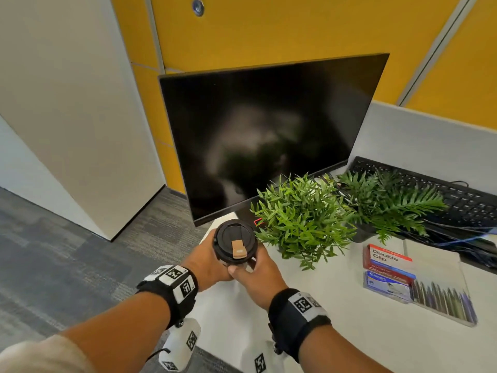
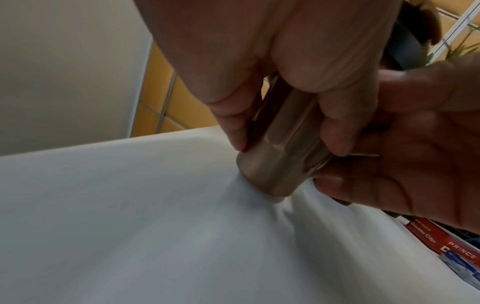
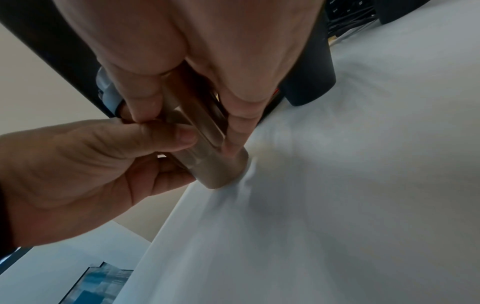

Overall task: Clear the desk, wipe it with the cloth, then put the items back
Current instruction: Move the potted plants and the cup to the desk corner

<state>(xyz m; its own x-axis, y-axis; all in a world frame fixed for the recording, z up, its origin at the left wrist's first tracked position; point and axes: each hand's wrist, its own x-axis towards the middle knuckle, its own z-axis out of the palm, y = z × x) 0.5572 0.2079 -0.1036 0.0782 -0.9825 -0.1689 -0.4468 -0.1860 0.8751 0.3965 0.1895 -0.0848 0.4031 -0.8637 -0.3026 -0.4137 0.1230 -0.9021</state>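
Note:
A travel tumbler (image 1: 235,242) with a black lid and a tan flap stands upright near the left front corner of the white desk (image 1: 336,319). Both hands wrap around it: my left hand (image 1: 207,257) from the left, my right hand (image 1: 258,273) from the right. In the left wrist view the metallic tan tumbler (image 2: 275,172) has its base at the desk (image 2: 130,226), seemingly touching. The right wrist view shows the same tumbler (image 3: 218,170) close to the edge of the desk (image 3: 337,205). No cloth is visible.
A dark monitor (image 1: 269,135) stands right behind the tumbler. Two potted plants (image 1: 304,219) (image 1: 390,203) sit to its right, then a black keyboard (image 1: 443,189) with cables. Boxes of double clips (image 1: 387,258) and a pen pack (image 1: 443,300) lie at the right. Carpet lies left of the desk.

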